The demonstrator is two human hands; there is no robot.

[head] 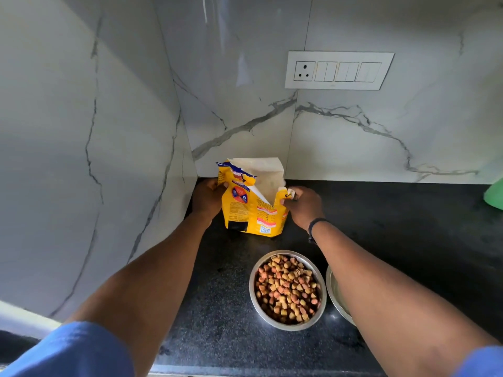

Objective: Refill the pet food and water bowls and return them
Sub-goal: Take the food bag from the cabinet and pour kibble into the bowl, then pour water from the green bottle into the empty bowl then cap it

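Observation:
A yellow pet food bag (251, 210) with a torn-open top stands upright in the back corner of the black counter (408, 229). My left hand (208, 198) grips its left side and my right hand (302, 204) grips its right top edge. In front of the bag sits a steel bowl (321, 308) heaped with brown and orange kibble. A second steel bowl (336, 297) lies just right of it, mostly hidden under my right forearm; I cannot tell what it holds.
White marble walls close the corner at the left and behind the bag. A white socket and switch plate (339, 70) is on the back wall. A green object (495, 194) shows at the right edge of the counter.

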